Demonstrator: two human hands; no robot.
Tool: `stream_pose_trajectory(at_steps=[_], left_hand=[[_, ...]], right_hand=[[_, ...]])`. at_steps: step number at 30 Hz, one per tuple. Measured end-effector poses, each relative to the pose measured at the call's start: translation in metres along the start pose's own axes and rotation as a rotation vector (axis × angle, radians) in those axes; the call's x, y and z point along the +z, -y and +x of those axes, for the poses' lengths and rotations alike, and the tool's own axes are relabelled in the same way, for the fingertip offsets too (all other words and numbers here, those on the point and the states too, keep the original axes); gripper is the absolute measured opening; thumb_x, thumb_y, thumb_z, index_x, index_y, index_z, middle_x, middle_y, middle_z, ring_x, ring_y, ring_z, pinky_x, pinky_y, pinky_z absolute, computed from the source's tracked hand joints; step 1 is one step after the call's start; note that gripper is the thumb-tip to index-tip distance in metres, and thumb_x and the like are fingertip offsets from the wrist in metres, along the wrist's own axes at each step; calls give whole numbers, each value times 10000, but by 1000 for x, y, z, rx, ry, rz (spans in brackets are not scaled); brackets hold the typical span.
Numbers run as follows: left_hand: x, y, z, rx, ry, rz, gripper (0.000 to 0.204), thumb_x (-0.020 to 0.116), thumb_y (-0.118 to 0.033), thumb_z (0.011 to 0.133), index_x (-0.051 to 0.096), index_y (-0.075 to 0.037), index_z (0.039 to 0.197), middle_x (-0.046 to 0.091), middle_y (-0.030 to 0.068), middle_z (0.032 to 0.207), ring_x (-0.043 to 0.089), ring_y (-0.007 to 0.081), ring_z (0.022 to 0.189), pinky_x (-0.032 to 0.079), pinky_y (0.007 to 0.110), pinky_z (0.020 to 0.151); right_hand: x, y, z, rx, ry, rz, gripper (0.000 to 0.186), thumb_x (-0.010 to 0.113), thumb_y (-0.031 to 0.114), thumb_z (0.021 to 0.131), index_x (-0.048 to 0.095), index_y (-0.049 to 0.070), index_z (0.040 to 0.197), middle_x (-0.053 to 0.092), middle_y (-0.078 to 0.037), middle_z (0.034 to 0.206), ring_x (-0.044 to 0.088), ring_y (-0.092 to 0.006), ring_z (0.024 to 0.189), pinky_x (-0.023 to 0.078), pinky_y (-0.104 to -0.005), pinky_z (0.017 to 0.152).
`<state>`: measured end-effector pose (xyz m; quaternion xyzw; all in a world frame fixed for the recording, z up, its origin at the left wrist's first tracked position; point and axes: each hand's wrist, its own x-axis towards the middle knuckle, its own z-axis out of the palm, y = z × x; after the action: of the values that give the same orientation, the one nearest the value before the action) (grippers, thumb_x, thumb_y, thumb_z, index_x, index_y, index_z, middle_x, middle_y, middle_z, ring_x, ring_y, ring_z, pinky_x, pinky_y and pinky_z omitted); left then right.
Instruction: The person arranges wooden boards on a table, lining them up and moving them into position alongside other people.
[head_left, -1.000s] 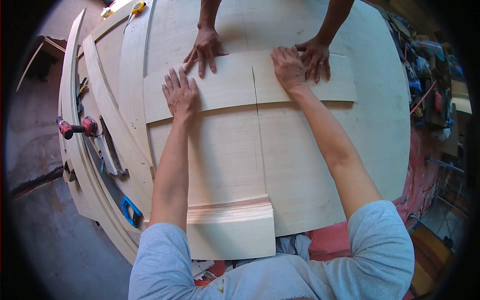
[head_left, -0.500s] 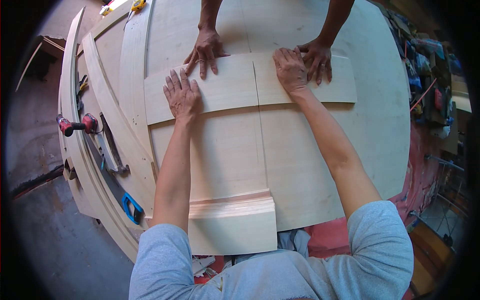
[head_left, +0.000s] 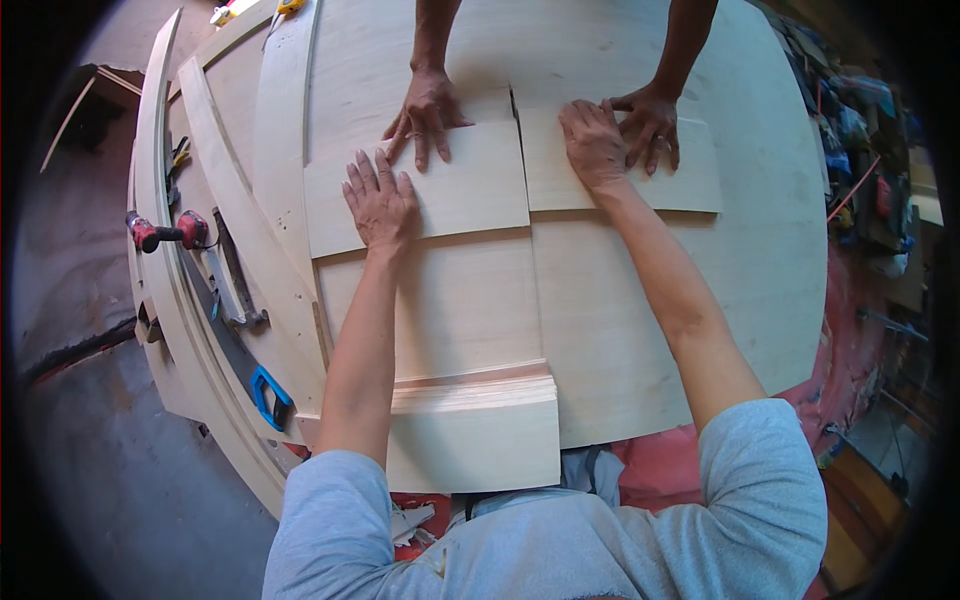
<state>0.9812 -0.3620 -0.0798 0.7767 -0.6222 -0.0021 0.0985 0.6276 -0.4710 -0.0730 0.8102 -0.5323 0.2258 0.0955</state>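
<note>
My left hand point(head_left: 383, 205) lies flat, fingers stretched out, on a pale thin wood panel point(head_left: 455, 195). My right hand point(head_left: 595, 148) rests on a second, similar wood panel point(head_left: 685, 185), its fingers extended and close together. The panels sit side by side on a large plywood sheet point(head_left: 650, 310), their near edges stepped, the left one closer to me. Across from me, another person's hands press down too: one hand point(head_left: 428, 115) at the left panel's far edge, the other hand point(head_left: 652, 125) on the right panel, against my right fingers.
A stack of thin wood pieces point(head_left: 475, 445) lies at the sheet's near edge. To the left are long curved wood strips point(head_left: 225, 150), a red cordless drill point(head_left: 165, 232), a hammer point(head_left: 232, 270) and a blue-handled saw point(head_left: 268, 395). Clutter point(head_left: 870, 150) fills the far right.
The panels' near edges were almost level; now the left panel sits nearer to me than the right one. All hands stay on the panels. The whole view has shifted slightly.
</note>
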Motion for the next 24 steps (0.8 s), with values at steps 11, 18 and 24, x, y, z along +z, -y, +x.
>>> stream_pose_trajectory(at_steps=[11,18,24], left_hand=[[-11,8,-68,-1,101,70,679,403,-430,1085,278,-108,1670,195,219,1738,157,411,1609,109,552,1298],[-57,4,-124,202,129,192,728,553,-496,1024,415,-71,1599,354,254,1657,409,452,1472,332,571,1192],[-110,68,-143,-7,160,-102,698,675,-487,967,545,-11,1460,562,276,1420,579,437,1270,483,516,1060]], right_hand=[[-33,-24,-60,-46,1,-45,260,618,206,976,670,66,1189,696,-106,1225,638,-296,1222,427,-515,1158],[-90,-19,-98,119,-14,36,239,610,228,997,680,68,1159,699,-121,1252,665,-329,1171,501,-487,1031],[-146,97,-177,765,451,471,326,675,360,985,718,37,957,724,-186,989,703,-398,942,560,-510,825]])
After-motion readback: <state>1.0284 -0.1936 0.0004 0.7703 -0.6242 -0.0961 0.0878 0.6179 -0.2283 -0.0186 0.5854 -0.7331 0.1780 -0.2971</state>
